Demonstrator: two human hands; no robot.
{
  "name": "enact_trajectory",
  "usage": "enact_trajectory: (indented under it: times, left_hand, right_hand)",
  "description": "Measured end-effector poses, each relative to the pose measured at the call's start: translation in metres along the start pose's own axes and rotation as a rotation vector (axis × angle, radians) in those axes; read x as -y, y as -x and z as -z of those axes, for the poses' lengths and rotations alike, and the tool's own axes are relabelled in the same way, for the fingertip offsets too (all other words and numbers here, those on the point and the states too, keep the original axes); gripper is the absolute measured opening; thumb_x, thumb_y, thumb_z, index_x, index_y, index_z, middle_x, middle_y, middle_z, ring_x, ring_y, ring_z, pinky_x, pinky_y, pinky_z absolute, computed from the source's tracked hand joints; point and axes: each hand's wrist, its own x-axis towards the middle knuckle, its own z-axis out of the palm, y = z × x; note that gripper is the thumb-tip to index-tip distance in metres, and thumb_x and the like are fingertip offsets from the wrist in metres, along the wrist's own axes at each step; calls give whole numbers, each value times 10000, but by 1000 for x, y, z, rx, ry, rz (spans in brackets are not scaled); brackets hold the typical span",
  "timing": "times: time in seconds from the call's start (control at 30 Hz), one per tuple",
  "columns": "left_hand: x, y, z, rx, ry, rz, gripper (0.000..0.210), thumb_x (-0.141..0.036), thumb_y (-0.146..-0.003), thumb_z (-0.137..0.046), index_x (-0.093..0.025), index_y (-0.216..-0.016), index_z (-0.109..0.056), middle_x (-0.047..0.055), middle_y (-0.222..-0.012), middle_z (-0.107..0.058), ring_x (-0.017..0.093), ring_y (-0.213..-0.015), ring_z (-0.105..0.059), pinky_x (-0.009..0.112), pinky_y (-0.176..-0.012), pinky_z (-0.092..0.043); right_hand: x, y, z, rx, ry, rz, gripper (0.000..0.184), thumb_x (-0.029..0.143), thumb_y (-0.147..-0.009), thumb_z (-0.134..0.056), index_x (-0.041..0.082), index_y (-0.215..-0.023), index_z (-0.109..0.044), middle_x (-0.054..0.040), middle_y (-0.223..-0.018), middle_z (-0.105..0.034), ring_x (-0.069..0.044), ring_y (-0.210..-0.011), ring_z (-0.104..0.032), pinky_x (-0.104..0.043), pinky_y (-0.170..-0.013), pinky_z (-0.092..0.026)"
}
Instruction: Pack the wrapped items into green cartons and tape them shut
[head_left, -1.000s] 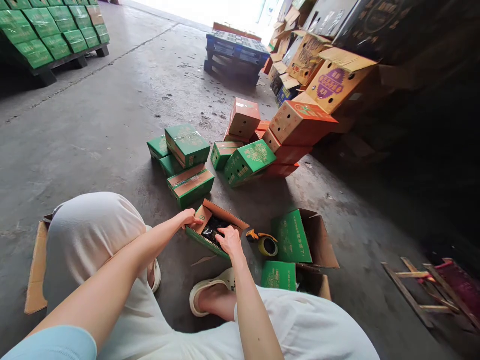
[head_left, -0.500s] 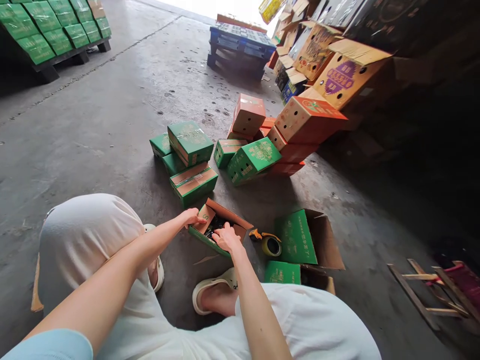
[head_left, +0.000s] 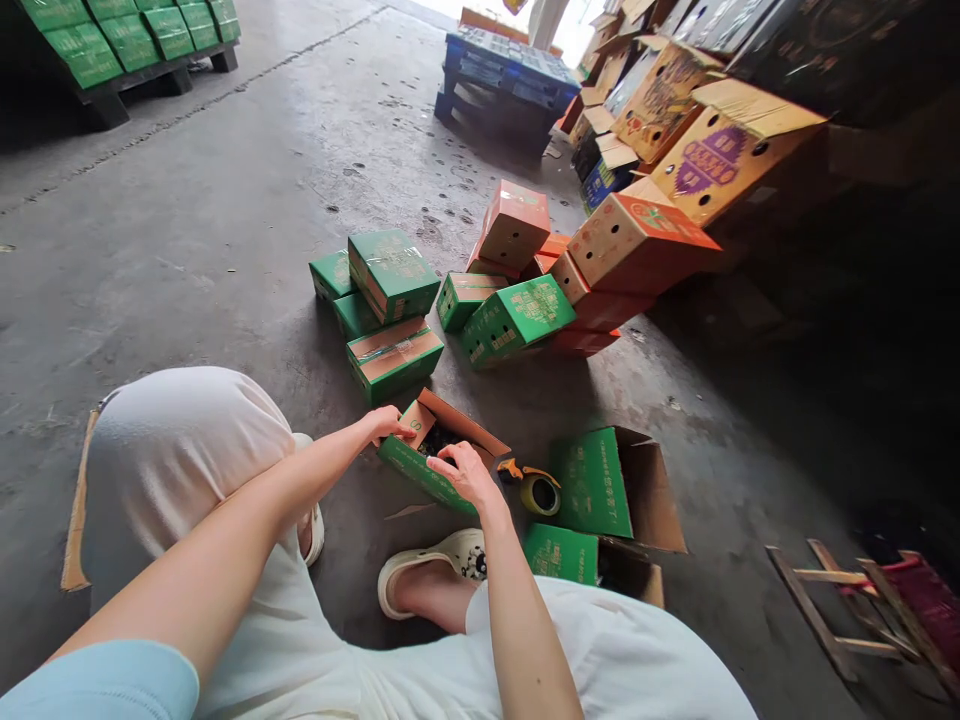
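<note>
A green cardboard box (head_left: 420, 472) stands on the floor between my feet, its brown flaps raised. Dark, shiny contents (head_left: 441, 438) show inside, too small to make out. My left hand (head_left: 388, 424) grips the box at its left end, thumb over the flap marked with an S. Above the near edge hovers my right hand (head_left: 463, 472), fingers apart and slightly bent, with nothing seen in them. Just right of the box lies an orange tape dispenser (head_left: 534, 486) with a yellowish roll.
Two open green boxes (head_left: 591, 482) lie right of the tape. Closed green boxes (head_left: 394, 275) and orange boxes (head_left: 630, 245) are stacked ahead. Farther off are a blue pallet (head_left: 510, 75) and loaded green cartons (head_left: 135, 40). A wooden folding stool (head_left: 847, 600) is at right.
My right hand has lifted out of the box and back towards its near edge. My left hand keeps its place on the left end. The view has shifted slightly.
</note>
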Motion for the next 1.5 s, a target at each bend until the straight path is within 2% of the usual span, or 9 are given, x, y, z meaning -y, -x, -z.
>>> enact_trajectory:
  times: [0.13,0.3,0.43,0.5,0.67,0.93,1.13,1.33,1.5]
  left_hand:
    - [0,6,7,43,72,126,575,-691,-837,-647,-159,-1038,-732,123,-1051,-769,276,-939,-716,299,-669,-577]
    - [9,14,0,120,45,-26,617,-625,-676,-817,-229,-1142,-732,62,-1122,-773,275,-981,-721,244,-609,-537]
    - [17,10,-9,88,29,-67,556,-524,-747,-786,-223,-1209,-711,49,-1078,-781,258,-935,-732,238,-594,-524]
    - [19,7,-11,69,50,-109,529,-465,-755,-789,-208,-1211,-713,54,-1125,-781,265,-1016,-728,252,-692,-559]
    - [24,3,-16,0,131,-195,636,-421,-692,-855,-190,-1265,-705,79,-1204,-775,316,-1156,-698,313,-899,-575]
    - [32,-5,-25,-80,218,-303,1062,-259,-619,-891,-169,-1583,-453,135,-1531,-581,369,-1417,-525,406,-1155,-450]
    - [38,-13,-27,-119,10,-360,1015,-266,-760,-761,-174,-1658,-296,136,-1691,-338,316,-1558,-337,405,-1275,-276]
    - [43,-18,-41,-168,-257,-517,901,-309,-920,-574,-104,-1680,-135,199,-1744,1,314,-1615,-45,451,-1304,-176]
    - [43,0,-45,-240,-518,-594,762,-449,-998,-509,-185,-1668,-258,113,-1764,-39,323,-1623,46,532,-1300,-132]
  right_hand:
    - [0,-4,-11,-185,197,-185,367,539,-1041,-553,218,-955,-710,-81,-1076,-671,-219,-1036,-617,-289,-830,-451]
    - [11,-8,-24,-304,338,-298,421,600,-1003,-587,193,-975,-690,-134,-1081,-676,-278,-1042,-609,-313,-769,-463]
    - [24,-13,-20,-481,353,-167,268,393,-1023,-592,175,-1154,-673,-169,-1223,-657,-300,-1143,-568,-384,-907,-476]
    - [26,-18,-13,-565,327,-87,379,306,-1016,-560,159,-1364,-601,-193,-1402,-596,-314,-1307,-492,-445,-1073,-405]
    - [14,-24,-6,-424,170,-87,555,239,-999,-475,174,-1550,-472,-159,-1543,-540,-294,-1451,-407,-551,-1240,-188]
    - [17,-9,-29,-302,141,-148,468,259,-1049,-419,221,-1488,-577,-132,-1515,-590,-308,-1432,-472,-570,-1220,-253]
    - [8,3,-71,-242,168,-181,516,220,-1066,-352,252,-1555,-513,-104,-1609,-493,-281,-1529,-370,-575,-1233,-237]
    - [0,8,-82,-324,233,-93,591,162,-1057,-285,194,-1639,-380,-112,-1684,-356,-254,-1585,-259,-553,-1277,-137]
    - [10,12,-97,-385,281,-134,638,341,-1091,-314,118,-1682,-224,-153,-1733,-189,-278,-1621,-105,-582,-1281,-51]
